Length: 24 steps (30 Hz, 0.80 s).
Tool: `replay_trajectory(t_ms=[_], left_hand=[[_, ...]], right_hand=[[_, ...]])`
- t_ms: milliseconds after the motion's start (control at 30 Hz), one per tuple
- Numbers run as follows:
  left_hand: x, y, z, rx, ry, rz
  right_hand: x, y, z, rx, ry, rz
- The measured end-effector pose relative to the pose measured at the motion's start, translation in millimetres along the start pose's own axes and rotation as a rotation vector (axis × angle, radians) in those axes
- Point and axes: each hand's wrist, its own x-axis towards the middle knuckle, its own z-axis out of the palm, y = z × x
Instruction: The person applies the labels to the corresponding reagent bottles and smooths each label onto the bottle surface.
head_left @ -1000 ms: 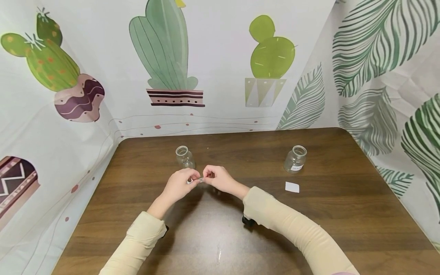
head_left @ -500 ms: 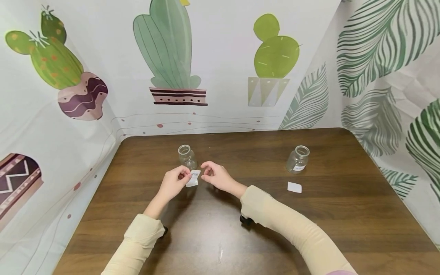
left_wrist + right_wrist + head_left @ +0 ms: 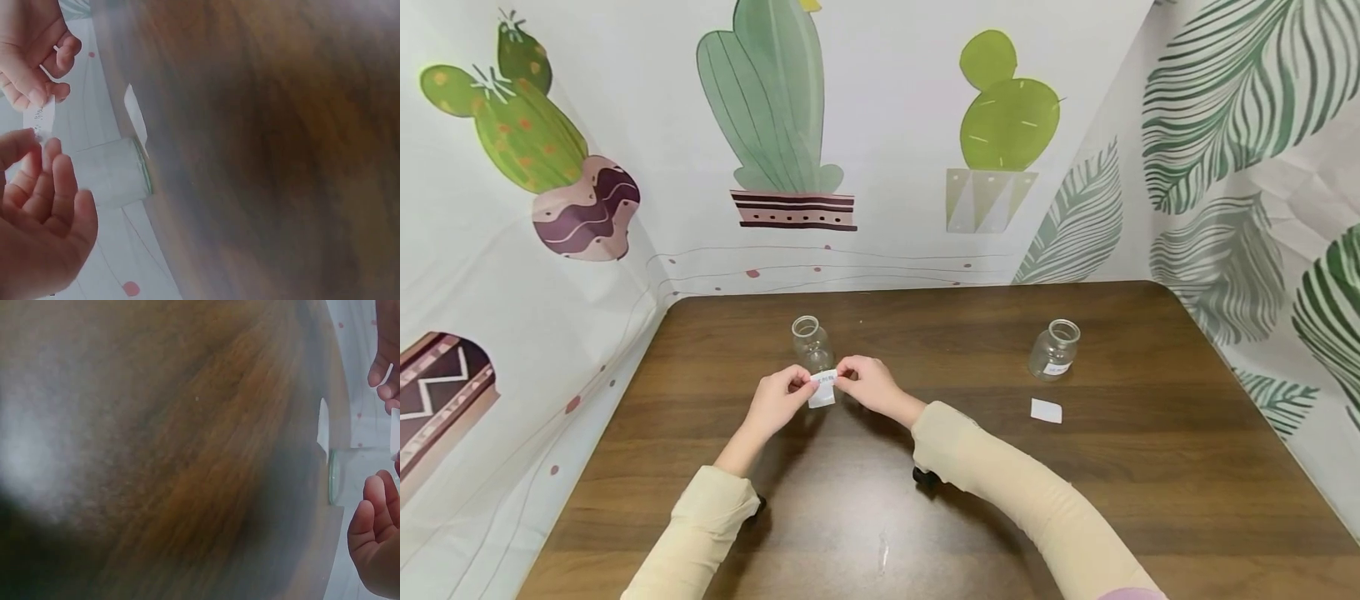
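Note:
A small white label with writing is stretched between my two hands. My left hand pinches its left end between thumb and finger; my right hand pinches the other end. In the left wrist view the label shows between the right hand above and the left hand below. Just behind the hands stands a clear glass jar, upright and without a lid. A white paper slip lies on the table in front of it, partly hidden by the label.
A second open glass jar, bearing a white label, stands at the right. Another white paper slip lies in front of it. The brown wooden table ends at a cloth printed with plants.
My hands worked close together at first. Then the right hand came away while the left held the label, and the slip came into view. Now the right hand grips the label's other end.

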Motion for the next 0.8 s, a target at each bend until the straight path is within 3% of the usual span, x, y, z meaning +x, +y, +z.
replay_trajectory(t_ms=[267, 567, 800], left_hand=[[12.6, -10.7, 0.4, 0.190, 0.053, -0.075], [27.1, -18.1, 4.8, 0.288, 0.054, -0.156], [30.5, -19.6, 6.4, 0.300, 0.067, -0.197]], right_hand=[[14.5, 3.1, 6.2, -0.204, -0.053, 0.047], [23.1, 7.2, 8.0, -0.195, -0.143, 0.080], [24.9, 6.3, 8.7, -0.124, -0.182, 0.113]])
